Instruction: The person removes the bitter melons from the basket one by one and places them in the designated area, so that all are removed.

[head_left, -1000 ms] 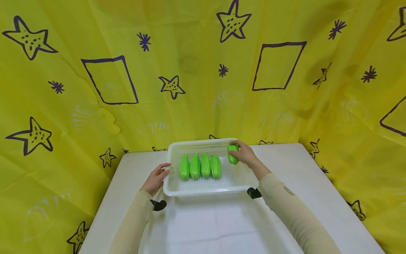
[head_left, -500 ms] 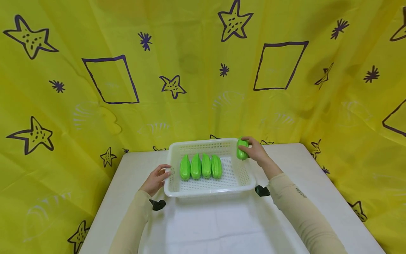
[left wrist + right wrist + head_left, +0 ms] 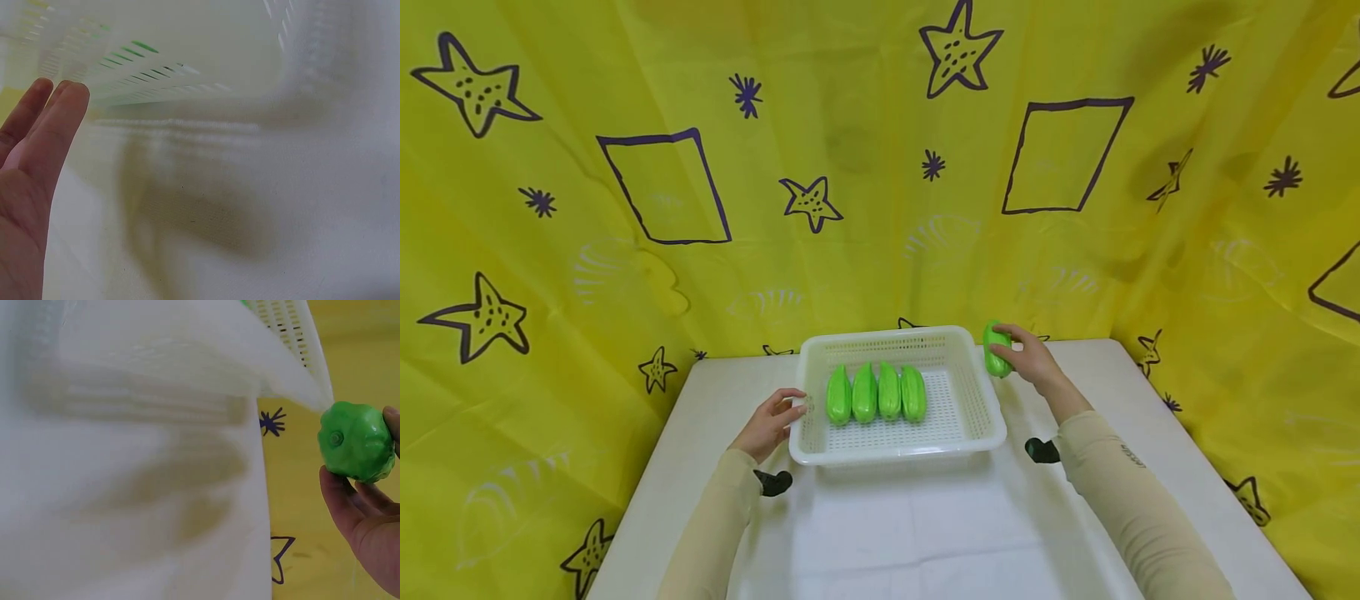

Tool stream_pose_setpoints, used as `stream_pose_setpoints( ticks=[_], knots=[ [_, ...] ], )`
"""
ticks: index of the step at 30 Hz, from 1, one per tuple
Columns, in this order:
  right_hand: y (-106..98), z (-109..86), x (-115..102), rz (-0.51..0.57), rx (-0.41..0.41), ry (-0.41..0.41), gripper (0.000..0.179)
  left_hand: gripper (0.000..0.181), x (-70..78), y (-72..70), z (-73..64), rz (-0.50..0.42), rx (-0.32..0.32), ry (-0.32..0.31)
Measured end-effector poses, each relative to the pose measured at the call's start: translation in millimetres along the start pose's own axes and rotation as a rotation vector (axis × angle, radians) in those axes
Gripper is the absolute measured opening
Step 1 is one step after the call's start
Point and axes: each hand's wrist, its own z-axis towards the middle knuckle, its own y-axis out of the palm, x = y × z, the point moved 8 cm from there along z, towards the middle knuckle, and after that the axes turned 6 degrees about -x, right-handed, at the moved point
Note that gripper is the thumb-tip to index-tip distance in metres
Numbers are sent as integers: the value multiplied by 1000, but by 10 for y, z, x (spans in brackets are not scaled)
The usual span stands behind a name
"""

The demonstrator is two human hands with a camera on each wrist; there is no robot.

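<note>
My right hand point(image 3: 1033, 360) grips a glossy, ribbed green gourd-like vegetable point(image 3: 997, 350) between thumb and fingers, just outside the right rim of the white basket. In the right wrist view, the round end of this vegetable point(image 3: 353, 440) faces the camera, with fingers below and beside it. The white plastic basket point(image 3: 895, 454), with slotted walls, holds several more green vegetables point(image 3: 864, 393) side by side in a row, left of its middle. At the basket's left rim is my left hand point(image 3: 767, 427), its fingertips right at the edge; the left wrist view shows those fingers point(image 3: 59, 128) extended.
The basket stands toward the back of a white-covered table point(image 3: 910, 533). A yellow curtain point(image 3: 865, 275) with starfish drawings surrounds the table at the back and sides. Dark wrist-worn pieces point(image 3: 1042, 451) stick out from both sleeves.
My right hand has carried the green vegetable rightward, from over the basket's inside to beyond its right rim. My left hand stays at the left rim, and the row of vegetables stays put.
</note>
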Motion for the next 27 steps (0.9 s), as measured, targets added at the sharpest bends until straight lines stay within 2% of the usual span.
stream_pose_setpoints(
  ticks=[5,15,27],
  knots=[
    [-48,-9,138,-37,-10,5,55,38,2,-3,-2,8,-7,-6],
    [-26,-61,394,-18,-85,43,56,39,5,-1,4,10,-12,-2],
    [-68,-145,591,-103,-93,55,55,39,9,12,-12,3,-8,2]
  ],
)
